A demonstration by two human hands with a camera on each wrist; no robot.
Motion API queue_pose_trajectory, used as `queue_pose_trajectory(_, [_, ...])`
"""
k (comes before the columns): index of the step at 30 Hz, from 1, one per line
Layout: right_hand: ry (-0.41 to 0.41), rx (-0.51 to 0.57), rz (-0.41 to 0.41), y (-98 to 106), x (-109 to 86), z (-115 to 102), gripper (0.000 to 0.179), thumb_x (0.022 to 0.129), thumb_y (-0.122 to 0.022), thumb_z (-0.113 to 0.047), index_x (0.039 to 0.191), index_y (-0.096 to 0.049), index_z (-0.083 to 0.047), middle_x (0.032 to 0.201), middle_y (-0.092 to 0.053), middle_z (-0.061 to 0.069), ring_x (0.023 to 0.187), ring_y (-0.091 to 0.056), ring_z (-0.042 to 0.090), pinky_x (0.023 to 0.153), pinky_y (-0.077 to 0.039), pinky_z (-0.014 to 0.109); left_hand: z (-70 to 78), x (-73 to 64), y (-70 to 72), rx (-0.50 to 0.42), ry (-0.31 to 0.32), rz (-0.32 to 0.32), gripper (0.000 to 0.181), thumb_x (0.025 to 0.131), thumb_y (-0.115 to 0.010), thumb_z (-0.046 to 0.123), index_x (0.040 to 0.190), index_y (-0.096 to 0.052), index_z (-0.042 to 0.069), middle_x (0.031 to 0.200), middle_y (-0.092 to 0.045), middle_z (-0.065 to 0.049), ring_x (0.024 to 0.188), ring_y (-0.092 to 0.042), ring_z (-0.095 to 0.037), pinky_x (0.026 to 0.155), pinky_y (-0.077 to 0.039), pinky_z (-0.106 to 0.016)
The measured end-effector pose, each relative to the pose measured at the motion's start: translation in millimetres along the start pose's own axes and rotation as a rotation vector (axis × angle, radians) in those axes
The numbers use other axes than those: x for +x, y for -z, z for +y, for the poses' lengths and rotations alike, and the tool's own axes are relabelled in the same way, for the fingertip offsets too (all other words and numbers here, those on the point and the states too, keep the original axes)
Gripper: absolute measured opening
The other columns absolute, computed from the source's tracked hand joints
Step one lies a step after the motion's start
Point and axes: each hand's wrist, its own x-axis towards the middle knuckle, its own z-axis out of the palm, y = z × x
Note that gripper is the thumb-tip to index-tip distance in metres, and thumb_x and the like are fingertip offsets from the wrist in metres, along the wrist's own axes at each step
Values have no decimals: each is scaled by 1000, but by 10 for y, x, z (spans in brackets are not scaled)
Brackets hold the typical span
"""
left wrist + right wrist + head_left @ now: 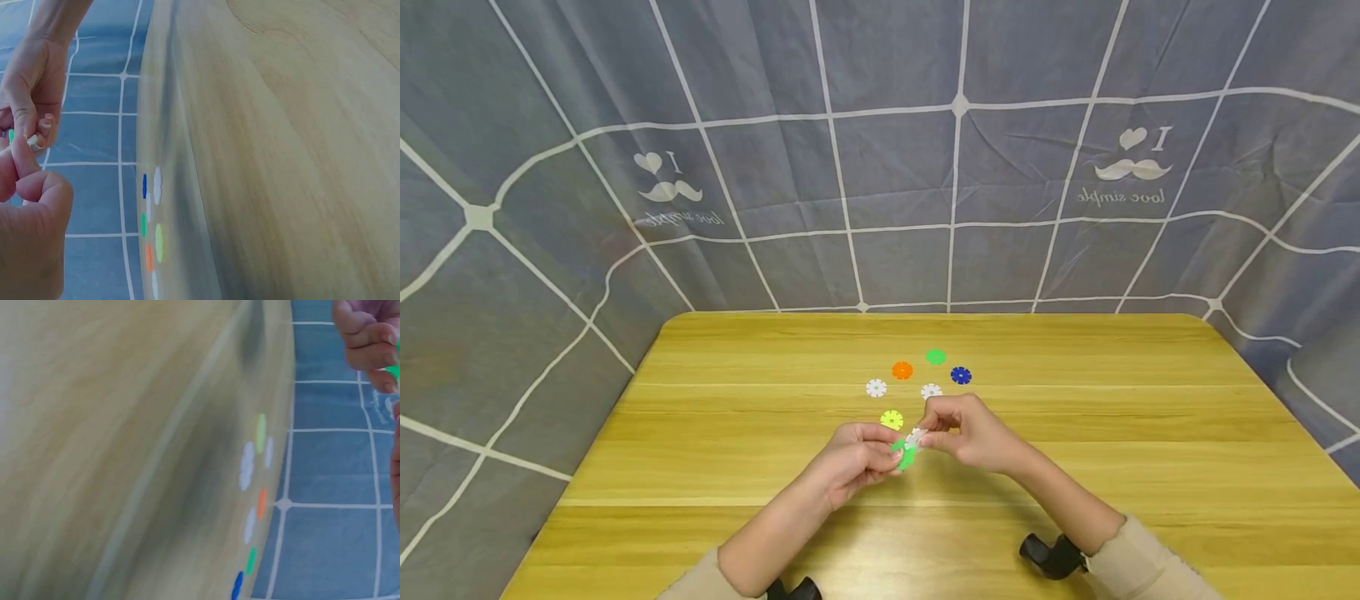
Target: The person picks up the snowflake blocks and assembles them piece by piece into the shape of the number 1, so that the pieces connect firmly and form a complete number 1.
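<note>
Above the table, my left hand [853, 458] pinches a green notched plastic disc [906, 458] between thumb and fingers. My right hand [977, 435] pinches a white notched disc [914, 437] at the upper right edge of the green one. The two discs meet or overlap there; whether their slots are joined cannot be told. In the left wrist view, fingers cover most of both discs. A bit of the green disc [394, 370] shows at the right wrist view's edge.
Loose discs lie flat beyond the hands: yellow [892, 419], orange [902, 370], green [936, 357], blue [961, 375] and white [876, 387]. The wrist views show three white ones. A grey checked curtain [895, 167] hangs behind the wooden table [737, 417].
</note>
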Motion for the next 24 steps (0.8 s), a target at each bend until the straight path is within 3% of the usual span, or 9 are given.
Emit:
queue_pose_trajectory(10, [-37,86,68,84,-5,56,7,82,-64,8,83,-63,1,79,-63,13,68,-62,21,59,-55,33,54,-3,-15,47,-34,9,27,87,-60,-3,111,-54,-15,80,-67,-3,70,-64,-10,67,-51,-17])
queue_pose_trajectory(16, [-30,140,34,137,-3,90,6,84,-62,7,90,-63,6,83,-63,17,73,-64,24,64,-56,38,56,1,-19,37,-17,23,27,88,-62,1,111,-56,-11,80,-67,-2,71,-64,-11,66,-52,-18])
queue_pose_trajectory(24, [1,145,11,126,8,131,11,85,-62,5,95,-65,6,87,-65,15,75,-64,21,66,-56,35,28,15,5,59,5,-24,33,93,-58,13,117,-54,-10,79,-67,-2,65,-65,-9,57,-51,-13])
